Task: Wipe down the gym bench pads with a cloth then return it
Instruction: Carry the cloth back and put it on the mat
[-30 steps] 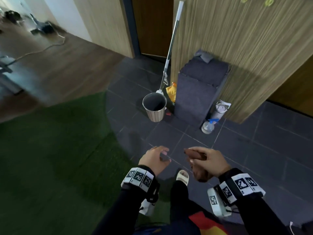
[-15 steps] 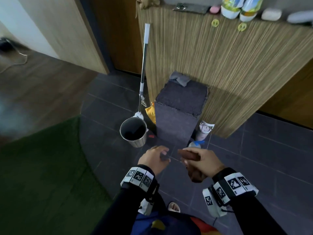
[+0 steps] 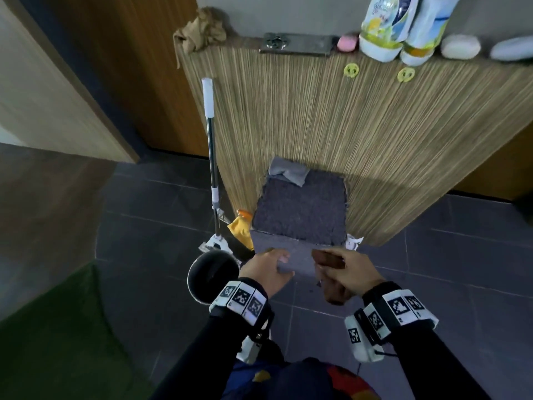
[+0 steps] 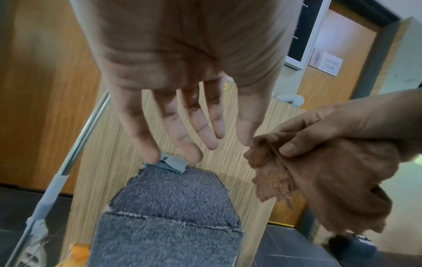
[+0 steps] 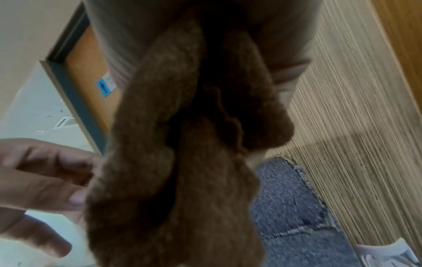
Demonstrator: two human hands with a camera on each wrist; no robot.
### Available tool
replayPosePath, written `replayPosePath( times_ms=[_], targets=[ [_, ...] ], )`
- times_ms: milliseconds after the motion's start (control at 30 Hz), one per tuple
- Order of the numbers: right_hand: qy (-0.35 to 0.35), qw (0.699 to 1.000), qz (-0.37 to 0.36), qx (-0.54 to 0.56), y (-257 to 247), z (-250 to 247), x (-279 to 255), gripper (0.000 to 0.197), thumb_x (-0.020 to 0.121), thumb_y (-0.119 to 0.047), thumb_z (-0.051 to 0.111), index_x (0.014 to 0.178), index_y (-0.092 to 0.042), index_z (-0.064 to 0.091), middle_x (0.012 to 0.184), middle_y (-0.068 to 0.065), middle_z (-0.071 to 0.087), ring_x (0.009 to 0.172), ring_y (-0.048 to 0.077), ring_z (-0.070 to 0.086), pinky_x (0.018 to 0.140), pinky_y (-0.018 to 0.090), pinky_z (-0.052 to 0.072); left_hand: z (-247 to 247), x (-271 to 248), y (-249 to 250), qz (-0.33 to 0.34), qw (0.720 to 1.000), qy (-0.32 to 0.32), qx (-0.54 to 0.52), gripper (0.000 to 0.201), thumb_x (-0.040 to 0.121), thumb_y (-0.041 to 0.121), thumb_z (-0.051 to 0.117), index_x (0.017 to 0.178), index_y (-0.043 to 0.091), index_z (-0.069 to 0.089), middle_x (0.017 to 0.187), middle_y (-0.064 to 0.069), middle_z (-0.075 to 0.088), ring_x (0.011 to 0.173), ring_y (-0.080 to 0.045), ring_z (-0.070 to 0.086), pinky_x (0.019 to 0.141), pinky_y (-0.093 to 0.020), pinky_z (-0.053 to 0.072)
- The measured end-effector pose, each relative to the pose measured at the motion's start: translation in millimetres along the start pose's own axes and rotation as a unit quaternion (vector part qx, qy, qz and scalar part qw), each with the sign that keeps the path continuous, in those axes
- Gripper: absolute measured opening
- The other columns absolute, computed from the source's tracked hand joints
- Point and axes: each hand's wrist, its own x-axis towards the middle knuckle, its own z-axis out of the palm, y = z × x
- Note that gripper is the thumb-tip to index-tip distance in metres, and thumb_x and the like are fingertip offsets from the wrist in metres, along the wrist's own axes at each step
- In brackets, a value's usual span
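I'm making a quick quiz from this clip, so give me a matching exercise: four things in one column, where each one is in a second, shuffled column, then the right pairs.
Things
1. brown cloth
2. grey rag
3. tan rag
4. round bin

Places
A. on the floor left of the carpeted box
B. at the back of the carpeted box's top
C. held in the right hand
D. draped over the wooden counter's top left corner

Pairs: 1-C, 2-B, 3-D, 4-A

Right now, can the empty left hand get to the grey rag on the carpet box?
Probably yes. The left hand is open and holds nothing, and nothing sits between it and the grey rag across the carpet box.
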Motion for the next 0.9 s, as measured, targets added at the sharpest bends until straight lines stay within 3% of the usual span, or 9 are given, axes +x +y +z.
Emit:
replayPosePath(
  times_ms=[100,200,333,433,533,633,700,800,900],
  targets=[
    [0.03,0.999,0.026,0.012,-14.8,0.7,28.0,0.031,0.08,-0.01,0.069,0.099,-0.033,0.063,0.079,-0.007,0.069,0.077,0.009,0.064,0.068,0.01,0.046,-18.1,29.1,-2.4,0.022,0.999,-0.023,0.029,0.036,0.079,0.042,0.066,0.112,0.031,0.06,0.113,0.012,0.063,0.099,-0.015,0.062,0.087,-0.032,0.05],
    [0.053,0.997,0.047,-0.006,-25.0,-1.2,52.4,0.029,0.081,-0.019,0.07,0.109,-0.023,0.064,0.092,0.0,0.069,0.09,0.017,0.063,0.082,0.026,0.047,-23.0,53.0,1.2,0.037,0.997,-0.058,0.046,0.039,0.074,0.047,0.066,0.109,0.03,0.06,0.114,0.008,0.063,0.102,-0.016,0.061,0.088,-0.032,0.049],
    [0.086,0.99,0.111,-0.008,-31.9,-10.3,82.5,0.031,0.084,-0.034,0.066,0.108,-0.015,0.063,0.099,0.006,0.067,0.097,0.023,0.06,0.074,0.026,0.039,-16.8,79.7,13.4,0.067,0.991,-0.111,-0.011,0.051,0.065,0.046,0.07,0.109,0.024,0.058,0.112,0.002,0.059,0.101,-0.019,0.059,0.086,-0.032,0.05],
    [0.083,0.983,0.162,0.02,-30.3,-19.9,102.4,0.036,0.087,-0.042,0.061,0.106,-0.012,0.06,0.1,0.008,0.064,0.099,0.028,0.058,0.075,0.03,0.039,-10.1,101.0,21.1,0.076,0.99,-0.111,-0.039,0.053,0.07,0.04,0.077,0.116,0.022,0.057,0.114,0.002,0.058,0.101,-0.017,0.058,0.084,-0.027,0.048],
    [0.06,0.983,0.169,0.03,-28.6,-33.2,120.9,0.04,0.089,-0.05,0.053,0.1,-0.013,0.061,0.096,0.008,0.064,0.095,0.027,0.058,0.08,0.036,0.043,-7.3,124.2,32.6,0.065,0.992,-0.079,-0.077,0.036,0.079,0.019,0.07,0.114,0.021,0.062,0.101,0.003,0.063,0.093,-0.016,0.062,0.073,-0.013,0.042],
    [0.041,0.985,0.165,0.02,-23.6,-49.9,135.7,0.039,0.093,-0.047,0.049,0.111,-0.015,0.061,0.101,0.005,0.062,0.098,0.025,0.057,0.079,0.031,0.039,-9.6,145.9,42.5,0.053,0.995,-0.049,-0.064,0.029,0.085,0.017,0.062,0.113,0.024,0.062,0.094,0.005,0.063,0.081,-0.012,0.062,0.076,-0.024,0.05],
    [0.033,0.988,0.151,0.022,-19.9,-62.7,143.4,0.036,0.094,-0.043,0.049,0.116,-0.017,0.062,0.112,0.005,0.063,0.102,0.02,0.058,0.079,0.025,0.038,-11.1,161.5,49.1,0.065,0.996,-0.013,-0.055,0.025,0.086,0.021,0.062,0.11,0.021,0.063,0.097,0.003,0.064,0.084,-0.014,0.062,0.076,-0.026,0.049],
    [0.02,0.985,0.131,0.107,-14.9,-80.3,149.4,0.029,0.091,-0.038,0.056,0.108,-0.017,0.066,0.109,0.007,0.066,0.077,0.004,0.064,0.068,0.019,0.049,-10.6,185.4,59.5,0.071,0.996,0.024,-0.058,0.018,0.087,0.018,0.058,0.104,0.013,0.06,0.101,-0.005,0.065,0.091,-0.023,0.061,0.075,-0.027,0.045],
    [-0.02,0.997,0.079,0.011,-7.2,-97.0,154.6,0.031,0.086,-0.041,0.063,0.113,-0.024,0.065,0.106,-0.004,0.067,0.09,0.008,0.061,0.083,0.026,0.049,-11.3,204.1,67.3,0.041,0.996,0.03,-0.067,0.014,0.088,0.015,0.054,0.102,0.014,0.055,0.093,-0.007,0.065,0.086,-0.028,0.062,0.072,-0.033,0.049]
  ],
)
